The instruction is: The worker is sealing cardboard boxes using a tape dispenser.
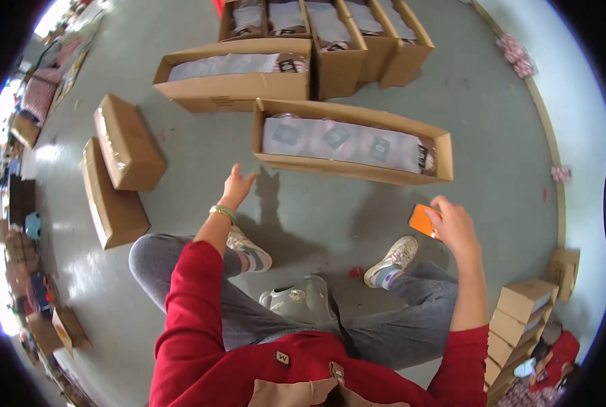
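Left hand (pixel 236 188) spread, right (pixel 455 227) gripping orange object (pixel 422 220)

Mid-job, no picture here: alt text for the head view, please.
The person's right hand holds a flat orange object near the right end of an open cardboard box, while the empty left hand is held out near its left end. A translucent white sheet covers most of its contents; more open boxes stand beyond, with two closed boxes at left.
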The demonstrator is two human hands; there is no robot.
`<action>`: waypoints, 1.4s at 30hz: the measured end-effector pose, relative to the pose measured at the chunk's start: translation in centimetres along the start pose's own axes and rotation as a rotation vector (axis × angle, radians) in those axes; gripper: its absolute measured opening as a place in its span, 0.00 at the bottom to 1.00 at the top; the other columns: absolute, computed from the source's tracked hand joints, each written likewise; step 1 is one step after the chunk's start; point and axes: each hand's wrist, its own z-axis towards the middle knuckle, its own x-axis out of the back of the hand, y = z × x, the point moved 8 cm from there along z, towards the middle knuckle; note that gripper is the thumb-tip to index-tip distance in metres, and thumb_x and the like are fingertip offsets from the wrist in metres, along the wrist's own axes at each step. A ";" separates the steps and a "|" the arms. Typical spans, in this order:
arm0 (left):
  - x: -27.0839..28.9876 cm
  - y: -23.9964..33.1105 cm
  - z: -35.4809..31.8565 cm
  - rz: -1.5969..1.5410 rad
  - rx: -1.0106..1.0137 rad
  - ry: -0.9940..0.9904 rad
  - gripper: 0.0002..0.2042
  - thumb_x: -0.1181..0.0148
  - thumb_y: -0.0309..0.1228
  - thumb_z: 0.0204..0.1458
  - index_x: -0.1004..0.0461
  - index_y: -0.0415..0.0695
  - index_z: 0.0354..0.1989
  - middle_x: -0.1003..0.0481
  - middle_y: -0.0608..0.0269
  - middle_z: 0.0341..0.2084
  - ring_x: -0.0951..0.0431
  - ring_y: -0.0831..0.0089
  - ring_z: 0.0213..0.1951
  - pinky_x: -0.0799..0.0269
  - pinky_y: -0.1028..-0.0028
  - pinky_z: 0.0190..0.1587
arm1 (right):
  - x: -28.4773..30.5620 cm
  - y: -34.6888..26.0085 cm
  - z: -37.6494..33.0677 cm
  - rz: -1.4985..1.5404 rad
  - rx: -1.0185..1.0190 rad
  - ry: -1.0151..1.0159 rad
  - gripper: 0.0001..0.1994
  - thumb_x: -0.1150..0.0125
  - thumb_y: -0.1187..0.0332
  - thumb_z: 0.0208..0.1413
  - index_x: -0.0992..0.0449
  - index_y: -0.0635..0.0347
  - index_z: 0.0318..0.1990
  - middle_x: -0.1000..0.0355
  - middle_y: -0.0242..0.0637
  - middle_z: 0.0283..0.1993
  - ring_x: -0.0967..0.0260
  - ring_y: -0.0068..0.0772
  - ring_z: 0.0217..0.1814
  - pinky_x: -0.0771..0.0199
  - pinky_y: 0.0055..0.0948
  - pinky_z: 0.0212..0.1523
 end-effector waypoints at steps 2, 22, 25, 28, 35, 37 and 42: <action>0.9 5.2 -1.0 -0.762 -0.031 0.246 0.27 0.53 0.53 0.56 0.37 0.47 0.57 0.28 0.60 0.45 0.28 0.65 0.45 0.32 0.61 0.44 | 1.0 1.4 0.5 0.011 -0.075 -0.031 0.12 0.43 0.59 0.55 0.30 0.56 0.40 0.28 0.48 0.24 0.29 0.52 0.29 0.32 0.45 0.30; 7.6 10.3 -2.9 0.229 -0.123 0.099 0.12 0.50 0.26 0.47 0.26 0.35 0.38 0.25 0.38 0.35 0.26 0.44 0.44 0.31 0.56 0.49 | -4.7 11.5 12.2 0.079 -0.364 -0.318 0.15 0.51 0.62 0.53 0.22 0.63 0.38 0.26 0.54 0.41 0.27 0.51 0.45 0.29 0.44 0.48; 8.2 13.2 -3.9 0.349 -0.072 0.051 0.15 0.51 0.26 0.49 0.30 0.35 0.45 0.25 0.37 0.34 0.26 0.43 0.43 0.30 0.55 0.48 | -2.8 9.9 12.4 -0.214 -0.063 -0.342 0.13 0.53 0.68 0.53 0.22 0.62 0.37 0.25 0.51 0.40 0.27 0.51 0.44 0.28 0.44 0.46; 7.9 16.7 -4.6 0.515 -0.058 -0.013 0.23 0.54 0.25 0.51 0.42 0.34 0.57 0.25 0.36 0.31 0.24 0.44 0.39 0.28 0.55 0.44 | -2.7 9.3 12.1 -0.288 0.065 -0.388 0.11 0.50 0.71 0.49 0.21 0.64 0.30 0.24 0.50 0.37 0.25 0.48 0.41 0.26 0.42 0.42; 5.9 19.9 -2.1 0.654 -0.181 -0.099 0.31 0.49 0.25 0.50 0.52 0.31 0.63 0.32 0.36 0.48 0.27 0.48 0.48 0.29 0.59 0.49 | -1.9 10.0 14.6 -0.376 0.081 -0.415 0.23 0.51 0.65 0.54 0.35 0.68 0.57 0.24 0.49 0.38 0.25 0.48 0.42 0.26 0.42 0.42; 5.8 20.2 -1.2 0.565 -0.282 0.022 0.32 0.47 0.26 0.49 0.52 0.31 0.63 0.38 0.35 0.55 0.31 0.48 0.53 0.32 0.60 0.53 | -1.9 9.5 15.4 -0.377 0.098 -0.480 0.33 0.50 0.55 0.58 0.52 0.60 0.67 0.24 0.49 0.38 0.26 0.49 0.41 0.26 0.42 0.42; 3.5 19.1 -1.0 0.310 -0.375 -0.210 0.40 0.40 0.37 0.47 0.53 0.37 0.66 0.57 0.45 0.68 0.55 0.50 0.68 0.54 0.62 0.67 | -3.0 7.5 14.8 -0.343 0.265 -0.634 0.39 0.52 0.41 0.56 0.57 0.47 0.69 0.25 0.49 0.40 0.29 0.49 0.46 0.30 0.42 0.48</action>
